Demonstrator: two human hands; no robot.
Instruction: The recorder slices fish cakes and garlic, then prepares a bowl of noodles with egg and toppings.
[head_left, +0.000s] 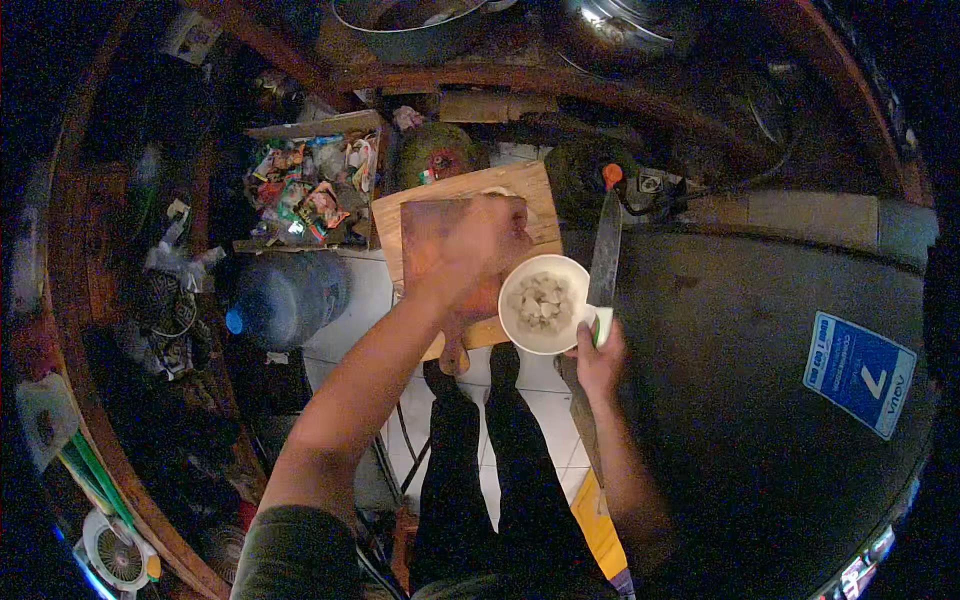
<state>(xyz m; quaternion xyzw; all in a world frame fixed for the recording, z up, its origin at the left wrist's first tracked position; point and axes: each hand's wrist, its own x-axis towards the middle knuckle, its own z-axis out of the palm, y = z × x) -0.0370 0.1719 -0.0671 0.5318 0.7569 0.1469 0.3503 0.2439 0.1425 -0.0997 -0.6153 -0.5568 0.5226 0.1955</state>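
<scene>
My right hand (602, 360) grips the handle of a white cup (506, 319) and, along with it, a knife whose long blade (606, 247) points away from me. Pale chopped pieces (544, 301) lie inside the cup. Blurred, my left hand (487, 232) is over a reddish-brown cutting board (420, 247) with a rounded handle; whether its fingers hold anything does not show. Under that board is a light wooden surface (465, 184).
A bin of crumpled wrappers (379, 180) stands at the upper left, above a big blue water bottle (292, 296). Two gas cylinders (442, 150) (581, 165) stand beyond the board. A dark surface (712, 375) with a blue sign (860, 373) fills the right. Pots sit on the shelf at the top.
</scene>
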